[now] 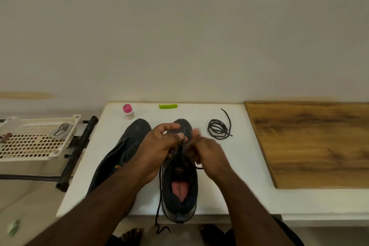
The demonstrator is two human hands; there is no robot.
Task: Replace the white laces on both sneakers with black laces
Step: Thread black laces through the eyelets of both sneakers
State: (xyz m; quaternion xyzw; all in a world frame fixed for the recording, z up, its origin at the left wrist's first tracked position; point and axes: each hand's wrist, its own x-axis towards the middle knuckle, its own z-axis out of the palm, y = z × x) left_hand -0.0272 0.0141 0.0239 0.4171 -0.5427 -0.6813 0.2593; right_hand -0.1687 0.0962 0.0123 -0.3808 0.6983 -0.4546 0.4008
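Black round cord lace, thin and limp, runs from the eyelets of the dark low-top sneaker at the bench's near edge, with one tail hanging off that edge. It looks light and floppy, likely to slide back out of an eyelet if let go, so the stiff tip or the cord just behind it is probably the place to take hold. The left hand has its fingers curled over the shoe's upper, the thumb pressing the cord against them. The right hand is blurred; its fingers seem to pinch the lace near the eyelets, though I cannot tell exactly. The second dark sneaker lies just beside, toward the left edge, its eyelets apparently bare. A coiled black lace rests near the far edge, apart from both shoes. A small bottle with a pink cap and a green plastic clip sit along the far edge, out of the way. A wooden board covers the right side. A pale lace lies in a cream perforated plastic tray off to the left.
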